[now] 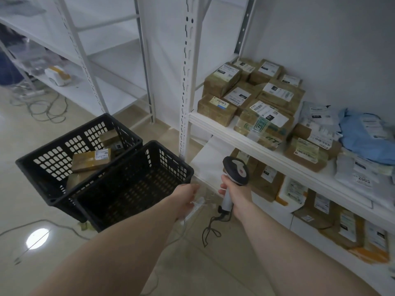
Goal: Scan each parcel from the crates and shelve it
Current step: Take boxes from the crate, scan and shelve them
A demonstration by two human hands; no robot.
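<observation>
Two black plastic crates stand on the floor left of the shelving. The far crate point(53, 165) holds a few brown cardboard parcels point(90, 160). I see no parcel in the near crate point(136, 184). My left hand point(187, 194) reaches down by the near crate's right corner, fingers curled; something clear and blurred lies at its fingertips, and whether it is held is unclear. My right hand point(234, 196) grips a grey-and-white handheld barcode scanner point(236, 170) upright, its cable dangling to the floor. Several labelled brown boxes point(245, 97) sit on the white shelf point(215, 128).
Grey and blue mailer bags point(367, 135) lie at the shelf's right end. More parcels point(267, 180) fill the shelf below. Bare white racks stand at the back left, one bearing a small white-and-yellow device point(56, 75). Loose cables point(42, 110) trail on the tiled floor.
</observation>
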